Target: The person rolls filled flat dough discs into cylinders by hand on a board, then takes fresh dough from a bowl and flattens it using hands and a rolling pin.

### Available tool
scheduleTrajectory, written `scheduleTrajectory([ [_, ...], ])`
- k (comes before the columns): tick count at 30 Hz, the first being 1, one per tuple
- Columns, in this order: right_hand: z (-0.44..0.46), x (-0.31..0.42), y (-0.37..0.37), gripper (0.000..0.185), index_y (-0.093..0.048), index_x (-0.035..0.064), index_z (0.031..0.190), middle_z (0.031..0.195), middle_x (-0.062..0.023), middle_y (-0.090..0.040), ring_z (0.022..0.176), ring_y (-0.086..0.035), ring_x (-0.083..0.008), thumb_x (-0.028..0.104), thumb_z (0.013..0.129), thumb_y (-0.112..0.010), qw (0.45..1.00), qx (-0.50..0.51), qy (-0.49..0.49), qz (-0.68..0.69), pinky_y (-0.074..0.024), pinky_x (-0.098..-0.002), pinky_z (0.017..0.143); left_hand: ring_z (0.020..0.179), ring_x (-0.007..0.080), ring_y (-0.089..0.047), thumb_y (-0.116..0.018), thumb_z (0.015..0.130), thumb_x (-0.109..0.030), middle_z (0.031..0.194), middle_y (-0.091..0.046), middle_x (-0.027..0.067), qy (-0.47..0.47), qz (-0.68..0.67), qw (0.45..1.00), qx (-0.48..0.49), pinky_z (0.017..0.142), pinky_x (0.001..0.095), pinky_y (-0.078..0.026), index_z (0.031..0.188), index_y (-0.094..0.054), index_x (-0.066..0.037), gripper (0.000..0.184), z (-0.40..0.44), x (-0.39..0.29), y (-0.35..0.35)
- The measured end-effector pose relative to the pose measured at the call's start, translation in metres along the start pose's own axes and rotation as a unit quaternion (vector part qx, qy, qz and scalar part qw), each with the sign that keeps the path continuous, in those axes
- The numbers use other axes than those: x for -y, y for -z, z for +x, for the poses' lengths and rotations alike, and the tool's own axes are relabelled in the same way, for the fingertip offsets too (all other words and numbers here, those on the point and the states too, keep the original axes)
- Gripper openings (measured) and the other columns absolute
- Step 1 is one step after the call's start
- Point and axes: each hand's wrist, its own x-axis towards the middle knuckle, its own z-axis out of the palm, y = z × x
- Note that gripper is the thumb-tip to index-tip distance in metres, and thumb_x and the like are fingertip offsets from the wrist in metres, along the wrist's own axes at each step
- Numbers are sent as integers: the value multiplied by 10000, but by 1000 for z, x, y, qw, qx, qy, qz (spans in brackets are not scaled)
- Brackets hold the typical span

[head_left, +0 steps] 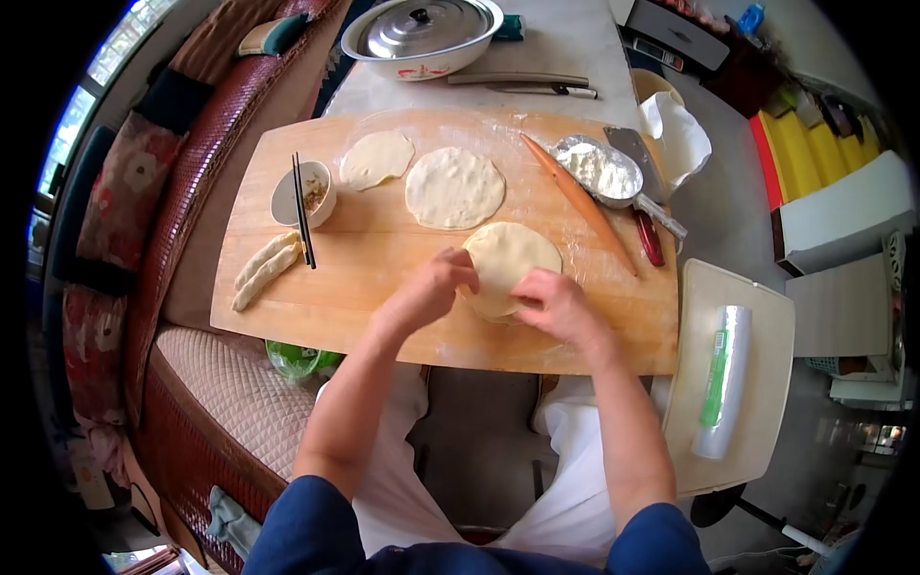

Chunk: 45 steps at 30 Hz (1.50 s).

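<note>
A round of rolled dough point(513, 254) lies near the front of the wooden board point(383, 278), apparently with another layer showing beneath its lower edge. My left hand point(438, 286) is at its left rim, fingers bent and pinched on the edge. At its lower right rim, the curled fingers of my right hand point(553, 305) pinch the edge too. Behind it sits a larger flat dough round point(455, 188), with a smaller dough piece point(377, 160) to its left. Two strips of dough point(265, 272) lie at the board's left.
A bowl of filling point(285, 199) with black chopsticks point(303, 211) stands left. At right are a rolling pin point(581, 205), a scoop of flour point(599, 171) and a red-handled tool point(649, 239). A lidded basin point(422, 65) is behind; a cling-film roll point(724, 381) lies right.
</note>
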Motion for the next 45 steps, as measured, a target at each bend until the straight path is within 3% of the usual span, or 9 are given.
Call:
scheduleTrajectory([
  [6, -1, -30, 25, 104, -726, 15, 849, 776, -112, -695, 697, -674, -215, 68, 760, -733, 990, -90, -106, 32, -530, -331, 668, 956, 311, -634, -620, 813, 20, 973, -645, 110, 195, -14, 977, -91, 826, 382, -511, 912, -678, -54, 136, 16, 2, -5],
  [10, 0, -30, 14, 148, -730, -6, 892, 783, -123, -722, 696, -695, -183, 73, 767, -720, 984, 0, -158, 84, -551, -310, 667, 1022, 309, -605, -738, 775, -150, 1066, -615, 102, 176, 46, 975, -128, 822, 401, -508, 934, -673, -72, 189, 27, -1, -27],
  [18, 8, -21, 0, 174, -734, -14, 927, 781, -127, -729, 717, -710, -193, 94, 796, -694, 986, 2, -150, 74, -566, -316, 695, 937, 324, -610, -670, 784, -93, 923, -612, 114, 232, 49, 961, -143, 777, 415, -501, 874, -639, -75, 96, 38, 22, -37],
  [22, 10, -26, 4, 164, -735, -11, 915, 759, -119, -723, 688, -694, -182, 107, 805, -707, 986, -51, -143, 70, -550, -308, 664, 939, 333, -599, -660, 800, -93, 922, -598, 111, 228, 46, 960, -159, 766, 412, -494, 895, -629, -66, 104, 37, 28, -40],
  [25, 14, -37, 16, 127, -736, -6, 900, 734, -105, -713, 651, -674, -161, 91, 824, -708, 974, -167, -136, 72, -531, -292, 628, 1102, 338, -578, -666, 834, -161, 1117, -616, 117, 149, 94, 963, -205, 906, 423, -482, 1022, -650, -57, 216, 43, 3, -57],
  [27, 15, -39, 22, 101, -735, -5, 890, 713, -91, -704, 630, -660, -146, 77, 840, -704, 956, -242, -137, 96, -516, -276, 605, 1348, 327, -438, -670, 859, -241, 1432, -496, 113, 32, 214, 970, -107, 1104, 460, -362, 1253, -598, -53, 442, 39, -29, -69],
  [28, 14, -38, 26, 84, -734, -9, 885, 699, -76, -695, 615, -651, -117, 60, 858, -694, 948, -243, -169, 120, -510, -262, 584, 1466, 315, -286, -628, 891, -373, 1563, -375, 80, 70, 215, 973, -35, 1190, 498, -211, 1397, -520, -107, 581, 36, -34, -74],
  [32, 10, -51, 30, 97, -728, -22, 916, 713, -56, -698, 610, -640, -92, 52, 872, -684, 939, -277, -144, 144, -501, -254, 559, 1470, 339, -272, -562, 903, -544, 1576, -359, 72, 57, 224, 973, -4, 1192, 507, -191, 1474, -447, -156, 699, 37, -24, -74],
  [45, -5, -52, 52, 107, -718, -22, 959, 721, -36, -689, 595, -642, -92, 41, 887, -669, 926, -311, -133, 168, -512, -244, 558, 1492, 351, -211, -462, 979, -504, 1618, -268, 83, 109, 255, 961, 20, 1201, 528, -163, 1516, -373, -162, 642, 60, -29, -95],
])
